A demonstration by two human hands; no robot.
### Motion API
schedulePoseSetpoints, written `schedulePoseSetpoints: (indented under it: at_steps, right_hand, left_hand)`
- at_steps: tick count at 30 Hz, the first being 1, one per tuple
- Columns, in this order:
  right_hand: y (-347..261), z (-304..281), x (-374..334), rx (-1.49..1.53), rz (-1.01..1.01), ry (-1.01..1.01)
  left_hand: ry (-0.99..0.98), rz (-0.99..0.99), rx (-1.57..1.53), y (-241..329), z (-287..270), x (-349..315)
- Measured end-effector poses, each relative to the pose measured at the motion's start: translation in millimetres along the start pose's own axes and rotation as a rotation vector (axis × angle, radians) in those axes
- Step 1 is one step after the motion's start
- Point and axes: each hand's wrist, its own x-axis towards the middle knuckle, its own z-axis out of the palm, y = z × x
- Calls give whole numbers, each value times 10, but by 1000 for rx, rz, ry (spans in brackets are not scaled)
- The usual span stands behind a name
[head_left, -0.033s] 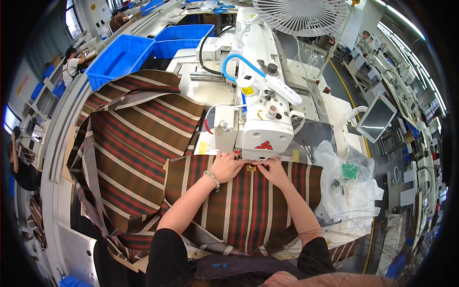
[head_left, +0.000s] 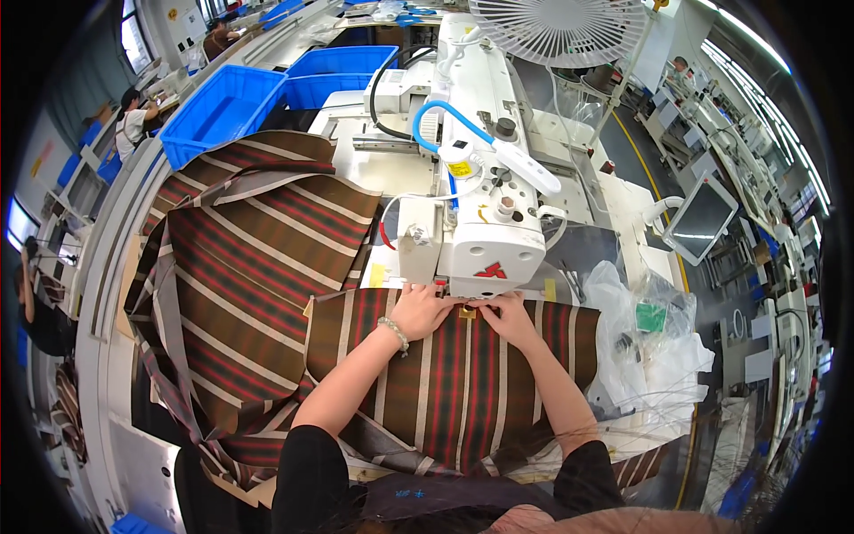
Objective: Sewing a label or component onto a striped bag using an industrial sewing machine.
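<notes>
A striped fabric panel (head_left: 449, 392), brown with red, dark and pale bands, lies before me with its far edge under the head of a white sewing machine (head_left: 498, 254). My left hand (head_left: 423, 310), with a beaded bracelet at the wrist, is closed on that far edge, left of the needle area. On the other side, my right hand (head_left: 503, 317) pinches the same edge between thumb and fingers. A small gold-coloured piece (head_left: 468, 312) shows on the cloth between my hands. The machine head partly hides the fingertips.
More striped fabric (head_left: 258, 285) is heaped at the left. Blue bins (head_left: 222, 111) stand behind it. Crumpled clear plastic bags (head_left: 649, 338) lie at the right, below a tablet-like screen (head_left: 703, 221). A white fan (head_left: 560, 31) stands at the back. Other people sit at far-off workstations.
</notes>
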Motion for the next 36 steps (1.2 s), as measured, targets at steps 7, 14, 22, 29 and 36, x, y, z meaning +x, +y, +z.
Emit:
schedulePoseSetpoints:
  at_steps: [7, 14, 22, 29, 36]
  right_hand:
    - [-16, -71, 22, -26, -3, -67]
    - [-52, -75, 3, -15, -31, -61]
    - [-13, -4, 2, -61, -81, 29]
    - [-39, 48, -5, -57, -98, 128]
    - [-117, 97, -51, -9, -52, 164]
  left_hand:
    - [-98, -33, -2, -2, -53, 24]
    - [-68, -38, -30, -2, -30, 13]
    - [-78, -37, -26, -1, -33, 29]
    - [-72, -35, -51, -15, -9, 24]
    - [-115, -37, -59, 24, -52, -5]
